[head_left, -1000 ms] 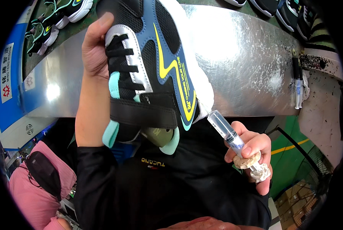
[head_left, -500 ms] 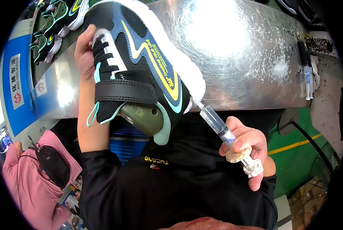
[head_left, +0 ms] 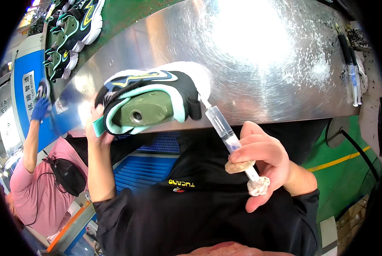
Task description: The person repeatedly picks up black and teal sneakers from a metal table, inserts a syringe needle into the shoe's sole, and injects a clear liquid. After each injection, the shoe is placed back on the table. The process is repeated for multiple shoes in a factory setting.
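My left hand (head_left: 98, 123) grips a black sneaker (head_left: 182, 87) with a white sole and teal lining. An olive-green shoe last (head_left: 146, 110) with a round hole fills its opening, which faces me. In my right hand (head_left: 263, 155) is a clear plastic syringe (head_left: 220, 121), its plunger and flange wrapped in whitish, lumpy material. The syringe tip is at the edge of the white sole, near the sneaker's heel; whether it touches is hard to tell. Fingers of my left hand are partly hidden behind the shoe.
A shiny metal table (head_left: 174, 38) spreads beyond my hands. Several similar sneakers (head_left: 65, 59) stand on a green surface at the far left. Syringes (head_left: 355, 83) lie at the table's right end. On the left, a person in pink (head_left: 50, 192) reaches out with a blue-gloved hand (head_left: 41, 109).
My left hand has turned and lowered the sneaker, so the last's top now shows instead of the shoe's side. The syringe has shifted slightly left. The person in pink now reaches forward.
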A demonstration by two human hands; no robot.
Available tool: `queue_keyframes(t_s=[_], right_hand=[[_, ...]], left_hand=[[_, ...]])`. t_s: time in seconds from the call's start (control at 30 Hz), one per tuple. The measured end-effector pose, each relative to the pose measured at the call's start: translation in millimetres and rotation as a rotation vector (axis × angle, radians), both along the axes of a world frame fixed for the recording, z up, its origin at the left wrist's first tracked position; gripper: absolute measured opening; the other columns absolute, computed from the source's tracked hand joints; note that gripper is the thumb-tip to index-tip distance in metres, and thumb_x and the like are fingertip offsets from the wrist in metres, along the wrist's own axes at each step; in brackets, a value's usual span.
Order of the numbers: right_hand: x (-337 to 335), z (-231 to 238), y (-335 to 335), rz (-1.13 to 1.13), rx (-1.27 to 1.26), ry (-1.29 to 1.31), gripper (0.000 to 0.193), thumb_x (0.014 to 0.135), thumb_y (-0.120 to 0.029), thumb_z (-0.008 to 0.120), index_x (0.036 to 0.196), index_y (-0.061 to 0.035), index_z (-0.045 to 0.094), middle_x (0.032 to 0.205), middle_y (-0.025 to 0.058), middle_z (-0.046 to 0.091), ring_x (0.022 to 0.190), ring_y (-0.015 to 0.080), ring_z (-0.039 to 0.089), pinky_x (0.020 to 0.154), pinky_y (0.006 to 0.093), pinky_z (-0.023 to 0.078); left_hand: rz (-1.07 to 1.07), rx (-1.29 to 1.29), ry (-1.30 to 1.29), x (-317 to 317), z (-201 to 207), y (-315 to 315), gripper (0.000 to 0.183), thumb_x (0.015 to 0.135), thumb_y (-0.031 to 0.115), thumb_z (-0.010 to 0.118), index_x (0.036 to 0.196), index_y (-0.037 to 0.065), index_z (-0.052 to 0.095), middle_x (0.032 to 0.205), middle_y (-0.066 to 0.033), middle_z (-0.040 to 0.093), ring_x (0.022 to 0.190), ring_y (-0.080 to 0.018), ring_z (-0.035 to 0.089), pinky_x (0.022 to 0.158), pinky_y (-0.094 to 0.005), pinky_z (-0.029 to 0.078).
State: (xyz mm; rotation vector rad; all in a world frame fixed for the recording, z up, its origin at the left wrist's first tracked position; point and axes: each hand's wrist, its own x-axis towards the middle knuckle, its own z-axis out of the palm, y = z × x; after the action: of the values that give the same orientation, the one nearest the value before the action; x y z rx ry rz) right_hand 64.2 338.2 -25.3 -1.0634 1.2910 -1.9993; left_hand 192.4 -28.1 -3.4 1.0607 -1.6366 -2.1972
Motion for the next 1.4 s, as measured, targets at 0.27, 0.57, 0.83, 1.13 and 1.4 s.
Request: queue_keyframes(t_s=[0.27,0.57,0.83,1.13,1.4], right_hand=[[4.2,1.2,-6.2,0.022,0.051,0.075,0.07,0.06,-0.046,0.082,0.107,-0.0002,0.058,0.094,0.0043,0.067,0.074,0.017,0.058,0.067,0.0294,0.034],[10.7,6.5,-7.1,-0.006,0.104,0.058,0.074,0.055,-0.046,0.084,0.107,-0.0012,0.059,0.095,0.0057,0.066,0.073,0.0181,0.055,0.066,0.0302,0.035],[10.7,22.6,-11.3,-0.008,0.11,0.078,0.073,0.056,-0.049,0.083,0.107,-0.0022,0.06,0.094,0.0042,0.066,0.071,0.0176,0.053,0.064,0.0294,0.034],[10.7,40.2,-11.2,0.127,0.142,0.059,0.077,0.053,-0.056,0.083,0.102,-0.0017,0.06,0.084,0.0025,0.065,0.063,0.0142,0.039,0.061,0.0275,0.028],[5.1,79.8,14.9,0.249,0.305,-0.039,0.079,0.05,-0.055,0.084,0.104,-0.0026,0.061,0.085,0.0029,0.066,0.063,0.0133,0.04,0.061,0.0267,0.028]], left_hand=[[-0.116,0.233,0.029,62.5,7.8,30.5,0.058,0.083,0.003,0.054,0.136,-0.001,0.031,0.13,-0.0195,0.047,0.116,-0.0315,0.052,0.098,-0.0439,0.044],[-0.228,0.546,-0.017,69.1,-0.3,101.2,0.088,0.068,0.008,0.068,0.141,-0.003,0.02,0.139,-0.0239,0.036,0.127,-0.0349,0.041,0.106,-0.048,0.034],[-0.198,0.736,0.068,52.9,-1.5,139.1,0.085,0.065,0.001,0.066,0.138,-0.004,0.024,0.134,-0.0183,0.043,0.124,-0.0293,0.045,0.105,-0.0418,0.034],[-0.184,1.013,0.065,51.0,-7.8,144.3,0.073,0.06,-0.014,0.056,0.13,-0.002,0.04,0.12,-0.0149,0.055,0.114,-0.0275,0.053,0.098,-0.0387,0.04],[-0.296,1.234,0.123,37.2,-16.3,153.5,0.05,0.068,-0.01,0.059,0.117,-0.001,0.052,0.112,-0.0113,0.06,0.106,-0.0239,0.056,0.092,-0.0362,0.042]])
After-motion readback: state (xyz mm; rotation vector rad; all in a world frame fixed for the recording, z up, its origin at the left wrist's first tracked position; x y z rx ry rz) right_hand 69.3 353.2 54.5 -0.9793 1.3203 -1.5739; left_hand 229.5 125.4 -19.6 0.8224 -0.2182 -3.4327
